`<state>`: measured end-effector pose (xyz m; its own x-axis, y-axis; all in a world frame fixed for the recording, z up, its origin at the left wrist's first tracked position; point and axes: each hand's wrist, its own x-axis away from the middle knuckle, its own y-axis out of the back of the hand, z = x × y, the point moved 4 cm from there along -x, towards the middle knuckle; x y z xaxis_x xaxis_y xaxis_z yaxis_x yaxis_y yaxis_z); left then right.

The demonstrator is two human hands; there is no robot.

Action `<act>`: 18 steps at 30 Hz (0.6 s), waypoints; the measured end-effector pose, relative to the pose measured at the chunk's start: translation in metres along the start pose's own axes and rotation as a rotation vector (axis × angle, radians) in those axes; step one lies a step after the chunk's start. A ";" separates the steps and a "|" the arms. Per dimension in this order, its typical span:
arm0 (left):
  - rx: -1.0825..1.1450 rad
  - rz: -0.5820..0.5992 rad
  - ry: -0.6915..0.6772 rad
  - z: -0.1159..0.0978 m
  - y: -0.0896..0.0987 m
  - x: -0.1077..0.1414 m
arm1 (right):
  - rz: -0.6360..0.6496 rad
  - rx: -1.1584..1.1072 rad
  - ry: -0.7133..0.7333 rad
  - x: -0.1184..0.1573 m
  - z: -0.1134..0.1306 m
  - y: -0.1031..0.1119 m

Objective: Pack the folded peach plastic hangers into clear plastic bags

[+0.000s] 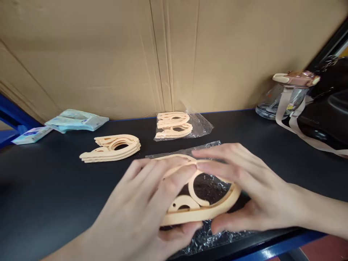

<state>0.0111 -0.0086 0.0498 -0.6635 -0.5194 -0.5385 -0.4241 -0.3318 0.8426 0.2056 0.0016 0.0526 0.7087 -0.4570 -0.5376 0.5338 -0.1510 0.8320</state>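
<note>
Near the front edge of the counter [54, 195], the left hand [133, 206] and right hand [263, 199] grip the beige curved pieces [190, 216] between thumbs and fingers, over crinkled clear film [208, 241]; uneven thumb pressure could skew the pieces, or snagged film could tear.

My left hand [146, 203] and right hand [258, 188] grip a cream plastic piece [201, 214] between them — fingertips on top, thumbs at the near edge. A clear bag [212, 239] lies under it on the black table [54, 199]. Beyond my left hand sits a stack [122, 152] of similar pieces; further back, a bagged set [174, 125]. Packets [76, 120] lie at the left, a strapped bottle [288, 96] stands at the right — cardboard [108, 54] behind.
</note>
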 end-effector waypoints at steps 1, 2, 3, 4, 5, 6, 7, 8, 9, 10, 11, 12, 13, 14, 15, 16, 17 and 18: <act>0.004 0.003 -0.022 -0.003 -0.003 0.001 | 0.012 0.004 0.029 0.000 0.003 -0.002; 0.006 0.002 -0.035 -0.005 -0.006 0.002 | 0.020 0.016 0.053 0.000 0.005 -0.004; 0.009 0.000 -0.040 -0.005 -0.008 0.003 | 0.024 0.037 0.067 0.000 0.007 -0.005; 0.013 -0.004 -0.036 -0.004 -0.010 0.003 | 0.026 0.063 0.075 -0.001 0.008 -0.006; 0.019 -0.004 -0.028 -0.002 -0.011 0.003 | 0.027 0.091 0.080 -0.001 0.009 -0.006; 0.025 -0.005 -0.024 -0.001 -0.012 0.003 | 0.033 0.112 0.077 -0.001 0.009 -0.006; 0.026 -0.006 -0.027 -0.001 -0.013 0.003 | 0.040 0.126 0.066 -0.001 0.010 -0.007; 0.021 -0.009 -0.036 0.000 -0.013 0.003 | 0.045 0.135 0.056 -0.001 0.011 -0.008; 0.012 -0.016 -0.052 -0.001 -0.013 0.003 | 0.047 0.146 0.049 -0.001 0.011 -0.009; 0.005 -0.018 -0.065 -0.001 -0.013 0.003 | 0.042 0.164 0.048 -0.001 0.012 -0.009; 0.002 -0.019 -0.071 -0.002 -0.013 0.002 | 0.030 0.192 0.056 -0.001 0.012 -0.009; 0.005 -0.019 -0.067 -0.001 -0.013 0.002 | 0.019 0.227 0.069 -0.002 0.012 -0.009; 0.009 -0.019 -0.055 0.000 -0.012 0.001 | 0.008 0.266 0.081 -0.002 0.011 -0.009; 0.013 -0.023 -0.039 0.003 -0.012 0.001 | -0.002 0.299 0.083 -0.002 0.008 -0.007; 0.013 -0.025 -0.022 0.006 -0.011 0.000 | -0.011 0.324 0.068 -0.003 0.003 -0.003; 0.011 -0.024 -0.003 0.010 -0.010 0.000 | -0.012 0.340 0.031 -0.003 -0.004 0.003; 0.010 -0.015 0.012 0.015 -0.010 0.000 | -0.014 0.344 -0.021 -0.002 -0.013 0.010; 0.016 0.007 0.031 0.021 -0.011 0.001 | -0.011 0.345 -0.086 0.000 -0.023 0.018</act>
<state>0.0025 0.0114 0.0400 -0.6471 -0.5462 -0.5319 -0.4295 -0.3153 0.8462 0.2258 0.0190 0.0651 0.6549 -0.5235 -0.5451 0.3432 -0.4366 0.8316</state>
